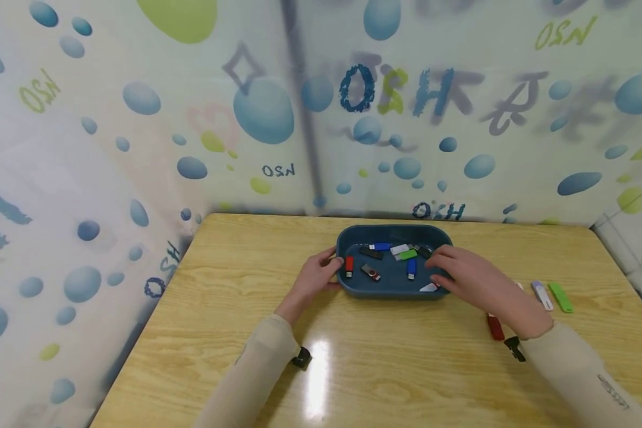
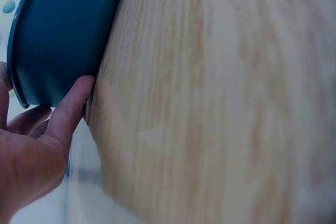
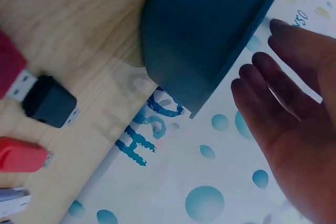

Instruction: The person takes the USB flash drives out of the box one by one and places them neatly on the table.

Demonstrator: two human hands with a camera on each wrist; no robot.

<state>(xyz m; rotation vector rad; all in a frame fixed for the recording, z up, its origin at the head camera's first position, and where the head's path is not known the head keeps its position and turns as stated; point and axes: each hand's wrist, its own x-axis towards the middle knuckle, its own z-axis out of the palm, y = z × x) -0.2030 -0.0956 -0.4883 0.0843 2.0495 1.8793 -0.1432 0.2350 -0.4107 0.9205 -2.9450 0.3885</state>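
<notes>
A dark blue plastic bin (image 1: 393, 294) stands on the table and holds several USB flash drives, among them a red one (image 1: 349, 264), a blue one (image 1: 411, 268) and a green one (image 1: 408, 255). My left hand (image 1: 315, 276) grips the bin's left end, thumb over the rim and fingers against the outer wall. Over the right end hovers my right hand (image 1: 462, 273), its fingers loosely bent and nothing visible between them. A white flash drive (image 1: 429, 287) lies in the bin below its thumb. In the right wrist view the right hand (image 3: 294, 98) appears beside the bin's rim.
More flash drives lie on the wooden table (image 1: 235, 267) right of the bin: a green one (image 1: 560, 297), a white-and-purple one (image 1: 542, 295) and a dark red one (image 1: 494, 327), partly under the right forearm. A patterned wall covering (image 1: 321, 148) rises behind the table.
</notes>
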